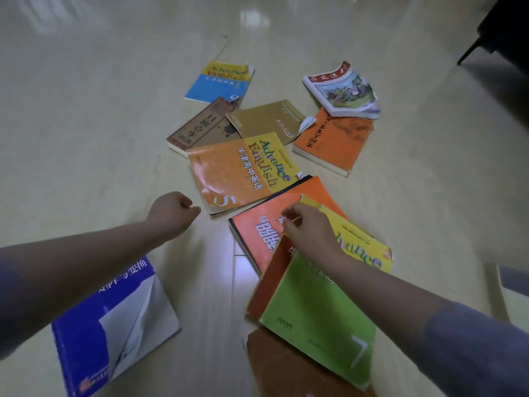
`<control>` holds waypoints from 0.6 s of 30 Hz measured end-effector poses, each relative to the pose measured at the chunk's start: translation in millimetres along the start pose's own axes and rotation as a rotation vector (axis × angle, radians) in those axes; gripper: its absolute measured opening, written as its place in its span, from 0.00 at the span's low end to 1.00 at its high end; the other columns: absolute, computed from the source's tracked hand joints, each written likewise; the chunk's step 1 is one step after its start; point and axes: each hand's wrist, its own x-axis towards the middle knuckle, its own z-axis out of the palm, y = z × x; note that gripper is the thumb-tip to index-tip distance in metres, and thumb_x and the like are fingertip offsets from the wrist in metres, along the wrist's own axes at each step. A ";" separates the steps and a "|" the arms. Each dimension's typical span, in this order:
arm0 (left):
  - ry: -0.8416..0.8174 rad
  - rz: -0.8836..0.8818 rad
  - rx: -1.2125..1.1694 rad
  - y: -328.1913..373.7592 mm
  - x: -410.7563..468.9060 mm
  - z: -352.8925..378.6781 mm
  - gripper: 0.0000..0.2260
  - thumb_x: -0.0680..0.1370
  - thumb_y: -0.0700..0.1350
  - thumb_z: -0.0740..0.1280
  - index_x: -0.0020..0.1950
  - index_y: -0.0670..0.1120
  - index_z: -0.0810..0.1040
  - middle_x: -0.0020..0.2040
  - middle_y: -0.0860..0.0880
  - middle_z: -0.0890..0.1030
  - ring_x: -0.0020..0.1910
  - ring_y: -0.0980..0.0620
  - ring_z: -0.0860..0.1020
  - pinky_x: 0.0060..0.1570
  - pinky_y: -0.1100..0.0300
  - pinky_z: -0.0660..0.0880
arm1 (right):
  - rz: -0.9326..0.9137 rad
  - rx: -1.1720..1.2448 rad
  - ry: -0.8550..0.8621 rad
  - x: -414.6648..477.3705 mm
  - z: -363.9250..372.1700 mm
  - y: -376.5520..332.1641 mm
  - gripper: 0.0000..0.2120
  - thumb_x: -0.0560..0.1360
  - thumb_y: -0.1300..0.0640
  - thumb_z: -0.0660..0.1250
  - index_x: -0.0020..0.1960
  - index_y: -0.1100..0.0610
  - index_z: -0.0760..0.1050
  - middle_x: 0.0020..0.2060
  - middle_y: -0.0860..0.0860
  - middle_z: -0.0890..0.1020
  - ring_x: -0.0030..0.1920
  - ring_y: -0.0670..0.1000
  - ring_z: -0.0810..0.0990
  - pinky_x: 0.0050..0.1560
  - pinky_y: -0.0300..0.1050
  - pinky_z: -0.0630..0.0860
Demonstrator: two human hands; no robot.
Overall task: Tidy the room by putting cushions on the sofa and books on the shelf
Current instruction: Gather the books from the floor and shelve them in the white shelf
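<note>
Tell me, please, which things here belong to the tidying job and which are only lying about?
Job: orange book marked 5; green book marked 7; blue book with curled cover; picture-cover book; the other books around them.
Not the job: dark furniture in the far corner; the pale floor.

Single head-worn view, angled steeply down, close over floor (pixel 86 124)
</note>
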 end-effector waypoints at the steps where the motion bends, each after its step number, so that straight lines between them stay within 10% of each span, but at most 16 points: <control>1: -0.017 -0.031 -0.063 -2.0 11.6 -2.1 0.12 0.73 0.49 0.70 0.49 0.41 0.79 0.46 0.40 0.81 0.46 0.41 0.80 0.54 0.45 0.77 | 0.011 0.001 -0.006 6.0 4.3 -2.3 0.10 0.77 0.59 0.63 0.57 0.57 0.78 0.53 0.51 0.80 0.49 0.50 0.78 0.51 0.43 0.73; 5: -0.044 -0.176 -0.322 -4.3 48.2 -3.9 0.12 0.75 0.46 0.69 0.34 0.42 0.74 0.42 0.38 0.80 0.46 0.38 0.82 0.54 0.43 0.78 | 0.047 -0.030 -0.035 18.1 17.5 -8.2 0.11 0.77 0.58 0.64 0.58 0.56 0.77 0.52 0.51 0.80 0.48 0.48 0.76 0.49 0.39 0.69; 14: -0.174 -0.307 -0.762 -8.4 94.2 14.5 0.10 0.76 0.46 0.70 0.41 0.42 0.75 0.48 0.40 0.81 0.48 0.43 0.81 0.54 0.49 0.78 | 0.203 0.046 -0.088 34.1 47.2 -9.8 0.11 0.77 0.56 0.66 0.58 0.57 0.78 0.52 0.51 0.81 0.52 0.50 0.78 0.52 0.41 0.72; 18: -0.232 -0.327 -0.845 1.8 85.7 26.8 0.08 0.79 0.38 0.63 0.40 0.39 0.76 0.36 0.41 0.81 0.33 0.45 0.80 0.35 0.54 0.81 | 0.308 0.225 -0.099 40.8 42.6 -16.1 0.08 0.77 0.53 0.66 0.53 0.55 0.78 0.51 0.51 0.81 0.52 0.51 0.78 0.52 0.44 0.73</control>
